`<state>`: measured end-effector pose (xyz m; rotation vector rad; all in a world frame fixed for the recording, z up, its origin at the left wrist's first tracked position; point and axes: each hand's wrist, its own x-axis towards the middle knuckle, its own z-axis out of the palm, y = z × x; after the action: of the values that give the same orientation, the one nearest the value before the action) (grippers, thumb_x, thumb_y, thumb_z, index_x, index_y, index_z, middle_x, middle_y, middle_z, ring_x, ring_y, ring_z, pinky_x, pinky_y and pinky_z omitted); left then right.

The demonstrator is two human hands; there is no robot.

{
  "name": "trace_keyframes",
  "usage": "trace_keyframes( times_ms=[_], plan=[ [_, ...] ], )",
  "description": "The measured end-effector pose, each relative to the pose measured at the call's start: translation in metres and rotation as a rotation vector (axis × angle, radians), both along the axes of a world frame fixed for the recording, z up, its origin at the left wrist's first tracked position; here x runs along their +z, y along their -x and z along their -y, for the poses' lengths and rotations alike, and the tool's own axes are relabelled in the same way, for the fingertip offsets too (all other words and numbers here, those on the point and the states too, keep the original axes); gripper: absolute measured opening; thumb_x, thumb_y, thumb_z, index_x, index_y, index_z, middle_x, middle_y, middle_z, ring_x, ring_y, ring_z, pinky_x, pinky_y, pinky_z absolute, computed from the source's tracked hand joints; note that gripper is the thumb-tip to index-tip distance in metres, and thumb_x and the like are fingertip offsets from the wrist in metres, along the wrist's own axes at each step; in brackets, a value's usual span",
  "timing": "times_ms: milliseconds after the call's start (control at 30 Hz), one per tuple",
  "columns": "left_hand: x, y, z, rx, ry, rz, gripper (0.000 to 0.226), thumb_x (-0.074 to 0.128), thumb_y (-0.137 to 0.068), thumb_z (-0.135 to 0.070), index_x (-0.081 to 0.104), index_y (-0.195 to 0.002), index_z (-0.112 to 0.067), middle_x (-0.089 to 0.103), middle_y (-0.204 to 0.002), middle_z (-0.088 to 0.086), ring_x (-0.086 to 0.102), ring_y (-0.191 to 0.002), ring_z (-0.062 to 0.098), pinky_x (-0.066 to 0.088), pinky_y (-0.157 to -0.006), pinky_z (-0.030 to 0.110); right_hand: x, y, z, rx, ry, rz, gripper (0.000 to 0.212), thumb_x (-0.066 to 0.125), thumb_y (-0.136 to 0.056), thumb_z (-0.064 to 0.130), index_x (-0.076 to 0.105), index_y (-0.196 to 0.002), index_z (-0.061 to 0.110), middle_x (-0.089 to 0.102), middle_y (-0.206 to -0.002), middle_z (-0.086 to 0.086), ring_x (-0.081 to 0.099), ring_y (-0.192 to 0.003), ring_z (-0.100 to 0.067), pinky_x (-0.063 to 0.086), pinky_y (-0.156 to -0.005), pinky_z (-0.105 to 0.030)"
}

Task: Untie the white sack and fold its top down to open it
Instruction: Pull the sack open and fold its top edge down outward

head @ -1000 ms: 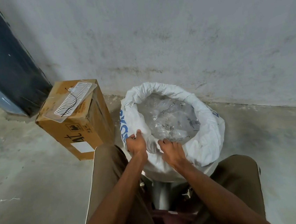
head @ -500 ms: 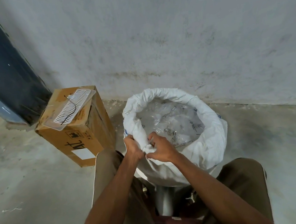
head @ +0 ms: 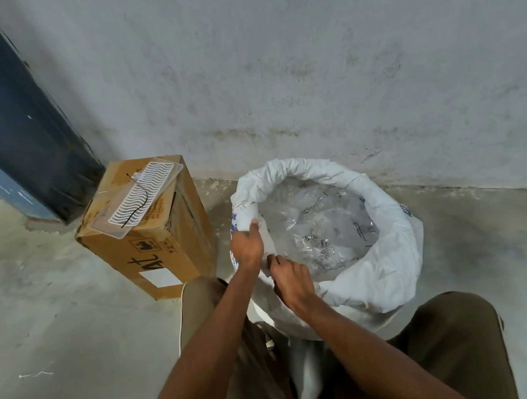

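- The white sack (head: 374, 272) stands open between your knees by the wall, its top rolled down into a thick rim around clear plastic packets (head: 320, 229).
- Your left hand (head: 247, 246) and right hand (head: 292, 280) both pinch the near-left rim.
- Blue print on the sack is unreadable; the cardboard box (head: 159, 242) beside it shows "At".

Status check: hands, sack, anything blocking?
Left hand and right hand both grip near rim of white sack. Sack open, top rolled down. Cardboard box beside it, not blocking.
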<state>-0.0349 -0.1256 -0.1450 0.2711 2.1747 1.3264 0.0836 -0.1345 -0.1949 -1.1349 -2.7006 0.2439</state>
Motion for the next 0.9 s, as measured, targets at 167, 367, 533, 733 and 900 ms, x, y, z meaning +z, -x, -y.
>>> trace_keyframes(
  times_ms=[167,367,533,733,900],
  plan=[
    [0.0,0.018,-0.021,0.133,-0.12,0.407,0.051,0.039,-0.104,-0.041,0.051,-0.138,-0.004,0.059,-0.135,0.015,0.052,-0.13,0.039,0.04,-0.108,0.047,0.013,-0.005,-0.018,0.019,0.209,-0.109,0.036,0.074,-0.072,0.027,0.046,-0.095,0.027,0.063,-0.086,0.004,0.064,-0.071,-0.023,0.048,-0.06,-0.033],
    [-0.011,0.037,-0.003,0.186,-0.395,0.735,0.028,0.043,-0.085,-0.032,0.063,-0.089,-0.013,0.058,-0.084,0.011,0.057,-0.079,0.028,0.046,-0.085,0.039,0.019,0.014,-0.036,-0.059,0.525,-0.274,0.052,0.076,-0.065,0.052,0.043,-0.097,0.027,0.053,-0.098,0.007,0.058,-0.08,-0.017,0.053,-0.069,-0.041],
    [-0.019,0.051,0.013,-0.044,-0.362,0.788,0.035,0.052,-0.082,-0.03,0.069,-0.099,-0.005,0.068,-0.088,0.016,0.064,-0.079,0.032,0.054,-0.076,0.039,0.012,0.038,-0.036,-0.115,0.604,-0.19,0.086,0.084,-0.055,0.053,0.046,-0.124,0.019,0.067,-0.112,-0.003,0.067,-0.096,-0.025,0.057,-0.077,-0.04],
    [-0.027,0.066,-0.001,-0.176,0.102,0.039,0.043,0.046,-0.092,-0.041,0.051,-0.12,-0.009,0.055,-0.125,0.012,0.058,-0.103,0.031,0.051,-0.094,0.048,0.003,0.053,-0.031,-0.155,0.492,-0.163,0.042,0.081,-0.067,0.027,0.063,-0.104,0.018,0.072,-0.099,-0.006,0.069,-0.09,-0.032,0.059,-0.073,-0.04],
    [-0.031,0.066,-0.025,-0.132,0.098,-0.227,0.075,0.053,-0.083,-0.073,0.063,-0.108,-0.003,0.069,-0.104,0.012,0.066,-0.094,0.03,0.055,-0.082,0.043,-0.009,0.062,-0.028,-0.17,0.345,-0.138,0.003,0.06,-0.094,0.014,0.059,-0.096,0.016,0.067,-0.09,-0.004,0.068,-0.087,-0.028,0.053,-0.067,-0.038]
  ],
)
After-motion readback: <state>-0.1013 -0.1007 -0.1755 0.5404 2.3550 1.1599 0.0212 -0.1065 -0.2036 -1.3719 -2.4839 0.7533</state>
